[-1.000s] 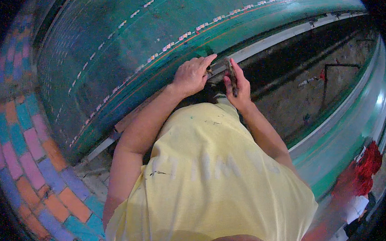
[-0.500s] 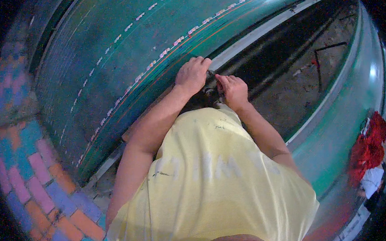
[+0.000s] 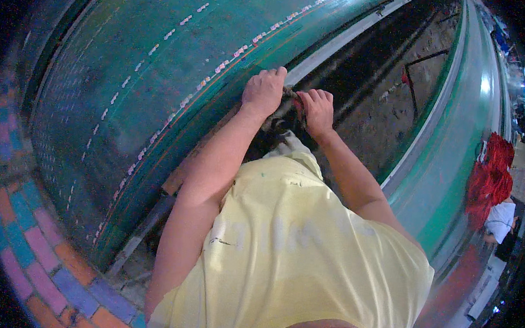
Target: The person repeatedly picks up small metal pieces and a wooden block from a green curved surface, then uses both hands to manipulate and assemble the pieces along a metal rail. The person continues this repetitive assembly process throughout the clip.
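Both my hands are together over the near edge of a long green-topped table [image 3: 159, 93]. My left hand [image 3: 264, 91] is closed, its knuckles upward, by the table's pale edge rail [image 3: 321, 59]. A short way to the right, my right hand [image 3: 317, 112] is closed too, over the dark gap beside the table. Between them runs a short, dark, twisted cord-like piece [image 3: 289, 93], gripped at either end. Its ends are hidden in my fingers, and its exact kind is unclear.
Rows of small pale pieces [image 3: 223, 66] and thin orange lines run along the table. Across a dirt-floored gap [image 3: 375, 104] with a bent dark rod [image 3: 410, 88] stands a second green table [image 3: 417, 213]. Red material [image 3: 492, 182] and a white cloth [image 3: 500, 221] lie on it. Coloured paving [image 3: 61, 260] borders the left.
My view has shifted slightly, so the tables and red material appear farther left. My hands have tilted a little, and more of the dark twisted piece shows between them.
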The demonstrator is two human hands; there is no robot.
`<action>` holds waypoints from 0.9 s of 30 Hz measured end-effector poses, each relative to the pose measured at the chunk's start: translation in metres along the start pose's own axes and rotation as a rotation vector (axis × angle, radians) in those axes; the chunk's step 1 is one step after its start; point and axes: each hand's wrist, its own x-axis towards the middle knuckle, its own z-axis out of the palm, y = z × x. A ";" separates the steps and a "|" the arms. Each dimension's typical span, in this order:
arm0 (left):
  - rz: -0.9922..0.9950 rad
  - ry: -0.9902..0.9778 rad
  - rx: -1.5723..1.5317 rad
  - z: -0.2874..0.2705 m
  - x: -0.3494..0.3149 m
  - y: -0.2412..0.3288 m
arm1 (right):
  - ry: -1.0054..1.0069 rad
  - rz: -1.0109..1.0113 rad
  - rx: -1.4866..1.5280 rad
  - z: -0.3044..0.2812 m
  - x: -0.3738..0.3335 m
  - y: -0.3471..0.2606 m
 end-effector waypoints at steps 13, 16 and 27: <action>-0.008 -0.054 0.056 -0.001 0.000 0.000 | -0.509 0.955 1.788 0.042 -0.007 0.012; -0.014 -0.068 0.049 -0.001 0.001 0.001 | -0.884 1.171 2.650 0.043 -0.001 0.017; 0.031 0.003 0.051 0.005 -0.005 -0.002 | -0.449 1.065 1.732 0.020 -0.006 0.012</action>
